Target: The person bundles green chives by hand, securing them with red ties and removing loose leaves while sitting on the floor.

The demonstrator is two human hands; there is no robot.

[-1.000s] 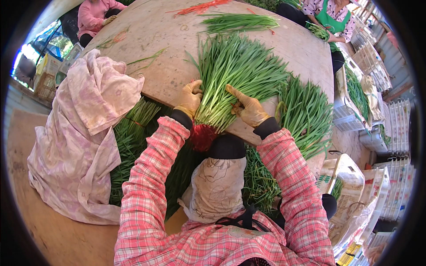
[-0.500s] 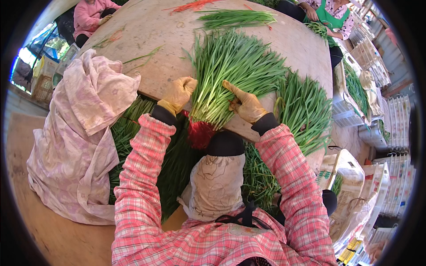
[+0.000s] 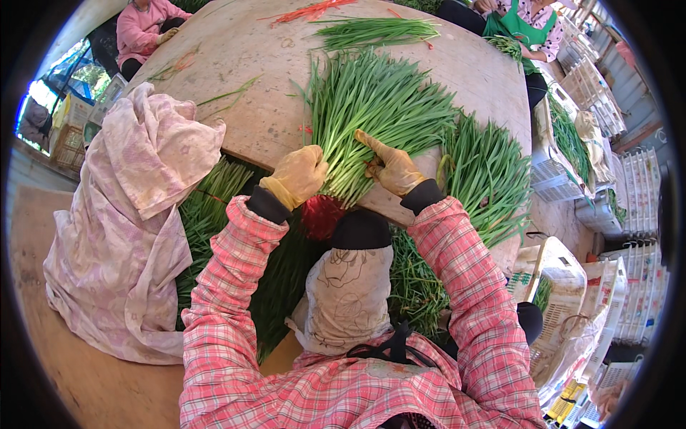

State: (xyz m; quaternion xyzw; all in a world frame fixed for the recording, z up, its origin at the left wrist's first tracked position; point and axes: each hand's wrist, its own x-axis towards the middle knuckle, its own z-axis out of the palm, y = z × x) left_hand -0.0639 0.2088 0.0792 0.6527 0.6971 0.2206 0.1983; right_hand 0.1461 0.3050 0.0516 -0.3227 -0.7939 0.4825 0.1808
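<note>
A large fanned pile of green garlic chives (image 3: 382,107) lies on the table before me, pale stem ends toward me. At the pile's lower left edge, my left hand (image 3: 296,174), in a tan glove, is closed beside the stems; its fingertips face away, and what they hold is hidden. My right hand (image 3: 397,169), gloved alike, is closed on the stems from the right, index finger laid across them, other fingers curled under. A small red strip (image 3: 308,130) shows by the leaves above my left hand. Something shiny red (image 3: 321,216) sits below the stem ends, by my knee.
More chives (image 3: 487,171) lie to the right. A bunch (image 3: 375,31) and red strips (image 3: 314,10) are at the table's far side. A pinkish cloth (image 3: 136,214) drapes at left. White crates (image 3: 557,275) stand at right. Two people (image 3: 146,32) sit across the table.
My left hand has come down and right, closer to the stem ends. A small red strip now shows at the pile's left side. My right hand has barely moved.
</note>
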